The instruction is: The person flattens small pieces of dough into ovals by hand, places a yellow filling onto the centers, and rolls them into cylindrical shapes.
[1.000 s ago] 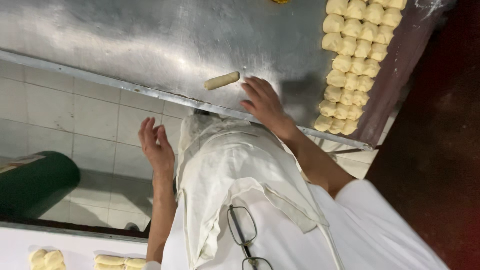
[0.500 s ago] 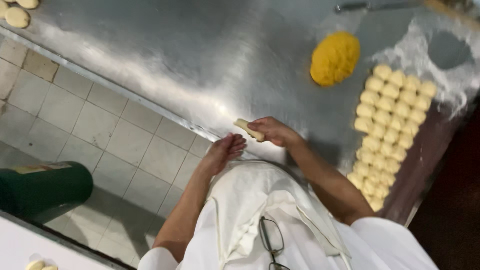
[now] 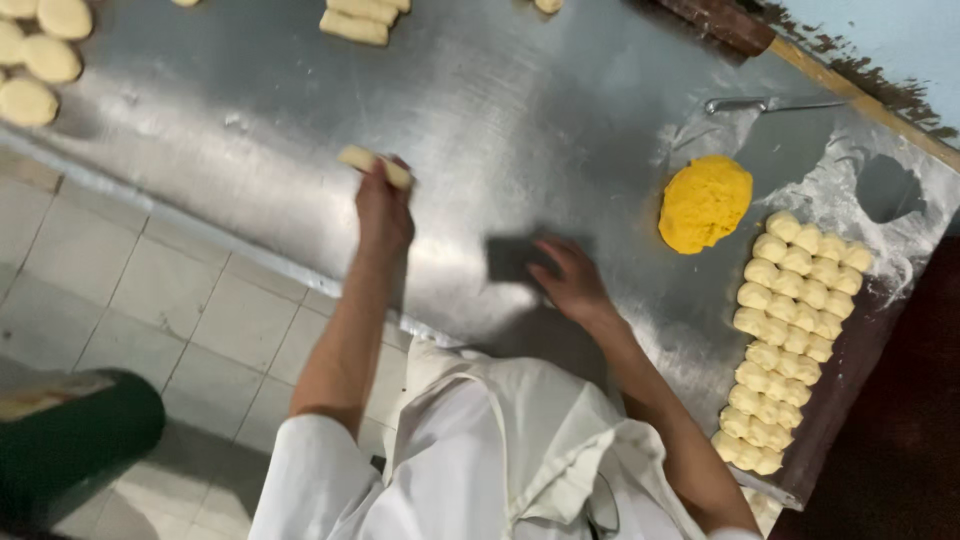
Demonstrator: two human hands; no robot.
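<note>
Dough roll (image 3: 374,166) is clamped in the left hand (image 3: 384,212), raised over the steel table (image 3: 500,110). Right hand (image 3: 566,280) lies flat, fingers apart, near the yellow dough ball (image 3: 705,203).

Left hand (image 3: 384,212) holding a pale dough roll (image 3: 375,166) over the shiny metal table (image 3: 520,110), right hand (image 3: 566,281) flat on it, yellow dough ball (image 3: 705,203) near rows of small dough pieces (image 3: 790,330)
</note>
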